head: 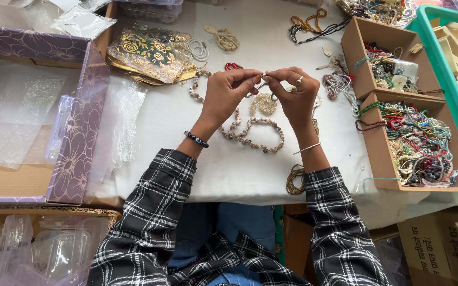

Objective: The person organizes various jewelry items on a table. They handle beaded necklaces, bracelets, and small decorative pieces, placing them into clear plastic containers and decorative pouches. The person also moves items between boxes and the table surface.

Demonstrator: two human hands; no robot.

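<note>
My left hand (228,91) and my right hand (293,94) meet above the white table (239,169), fingertips pinched together on a small pale piece of jewellery (264,79), too small to make out. Below the hands lies a shell bead bracelet (263,139), and a cream beaded ornament (264,103) sits between the wrists. Both sleeves are black and white plaid. A dark bead bracelet circles my left wrist and a thin bangle my right.
Two brown cardboard trays (377,148) full of mixed coloured beads and strings stand at the right, beside a teal crate (451,90). Gold and green patterned pouches (152,53) lie at the back left. A purple floral box (80,132) with clear plastic bags sits left.
</note>
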